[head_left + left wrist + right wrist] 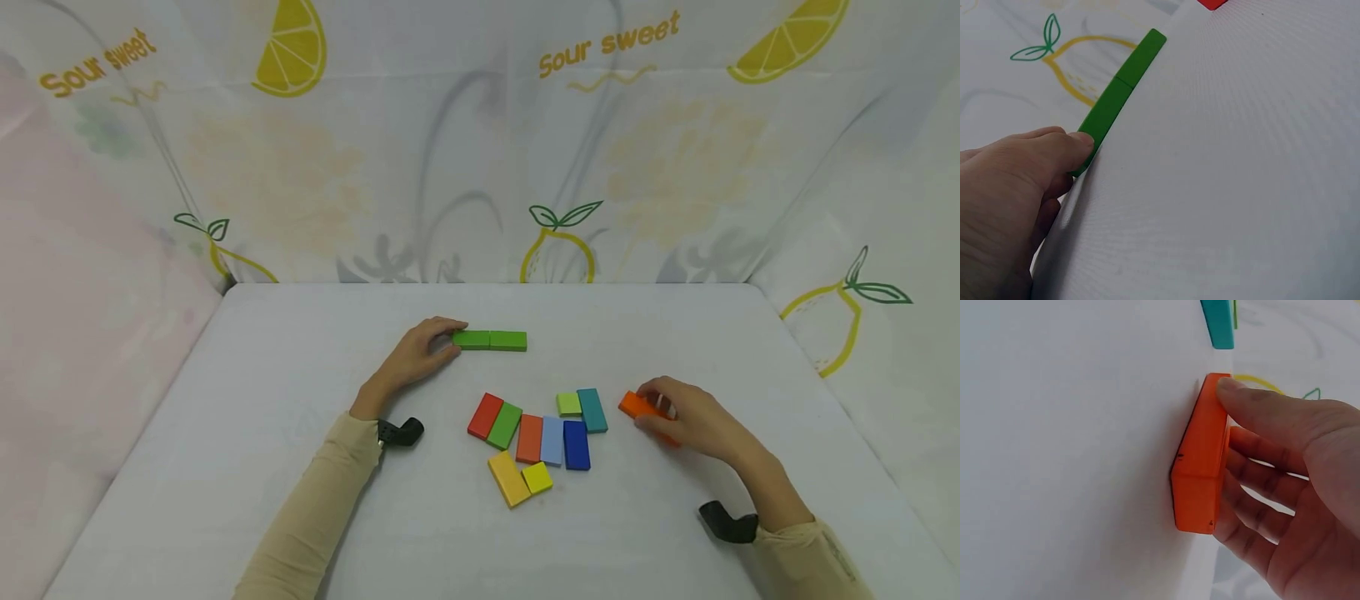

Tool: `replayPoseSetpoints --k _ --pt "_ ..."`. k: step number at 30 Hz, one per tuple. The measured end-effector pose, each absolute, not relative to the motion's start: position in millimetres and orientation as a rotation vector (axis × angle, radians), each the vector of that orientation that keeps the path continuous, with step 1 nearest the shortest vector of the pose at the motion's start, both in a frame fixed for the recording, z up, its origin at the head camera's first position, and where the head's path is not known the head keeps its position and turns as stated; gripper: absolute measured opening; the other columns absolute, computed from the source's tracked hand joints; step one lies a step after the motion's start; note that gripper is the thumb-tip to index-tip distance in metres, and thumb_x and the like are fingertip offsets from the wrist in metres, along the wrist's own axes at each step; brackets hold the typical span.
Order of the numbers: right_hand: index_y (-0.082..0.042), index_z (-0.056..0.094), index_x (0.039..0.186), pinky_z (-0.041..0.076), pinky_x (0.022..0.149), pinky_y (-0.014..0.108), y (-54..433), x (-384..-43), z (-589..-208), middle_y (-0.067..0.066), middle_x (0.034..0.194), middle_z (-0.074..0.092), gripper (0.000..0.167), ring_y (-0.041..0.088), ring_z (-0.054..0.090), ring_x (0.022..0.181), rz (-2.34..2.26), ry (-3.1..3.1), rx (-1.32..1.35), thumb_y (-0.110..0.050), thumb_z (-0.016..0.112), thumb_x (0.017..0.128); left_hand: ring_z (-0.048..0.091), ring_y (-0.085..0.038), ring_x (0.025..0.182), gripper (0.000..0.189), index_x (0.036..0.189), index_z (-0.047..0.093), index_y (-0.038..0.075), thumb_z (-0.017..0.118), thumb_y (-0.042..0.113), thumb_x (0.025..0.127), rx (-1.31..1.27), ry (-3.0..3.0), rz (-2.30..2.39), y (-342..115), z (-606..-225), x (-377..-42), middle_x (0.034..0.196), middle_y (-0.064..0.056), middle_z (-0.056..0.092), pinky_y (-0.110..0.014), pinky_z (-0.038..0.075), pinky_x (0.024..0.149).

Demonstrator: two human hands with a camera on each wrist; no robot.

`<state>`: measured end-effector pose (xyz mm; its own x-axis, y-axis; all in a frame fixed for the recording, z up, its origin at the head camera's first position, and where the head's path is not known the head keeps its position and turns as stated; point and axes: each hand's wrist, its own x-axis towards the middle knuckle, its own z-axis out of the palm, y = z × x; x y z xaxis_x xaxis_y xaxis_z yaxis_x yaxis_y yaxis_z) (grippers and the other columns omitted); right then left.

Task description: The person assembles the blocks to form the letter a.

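Two green blocks lie end to end in a row toward the back of the table. At the row's left end my left hand pinches the nearer green block between thumb and fingers. On the right side, my right hand holds a long orange block, thumb on one side and fingers on the other. Part of that orange block is covered by the hand in the head view. Whether it touches the table I cannot tell.
Between the hands lie several coloured blocks: red, green, orange-red, light blue, dark blue, teal and light green. Nearer me, a yellow-orange block touches a small yellow one.
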<state>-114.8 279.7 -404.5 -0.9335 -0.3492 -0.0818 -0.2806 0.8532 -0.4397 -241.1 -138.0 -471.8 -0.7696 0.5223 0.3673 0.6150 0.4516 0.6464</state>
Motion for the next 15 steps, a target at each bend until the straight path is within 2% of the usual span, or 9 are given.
replayPoseSetpoints --k 15 --pt "-0.002 0.060 0.110 0.047 0.064 0.026 265.9 -155.0 -405.1 0.006 0.090 0.063 0.036 0.017 0.054 0.078 -0.674 2.827 -0.400 -0.027 0.070 0.085 0.056 -0.022 0.115 0.038 0.123 0.061 0.006 0.069 0.009 0.085 -1.039 -2.553 -1.209 -138.2 -473.3 -242.1 0.121 -0.007 0.063 -0.040 0.042 0.102"
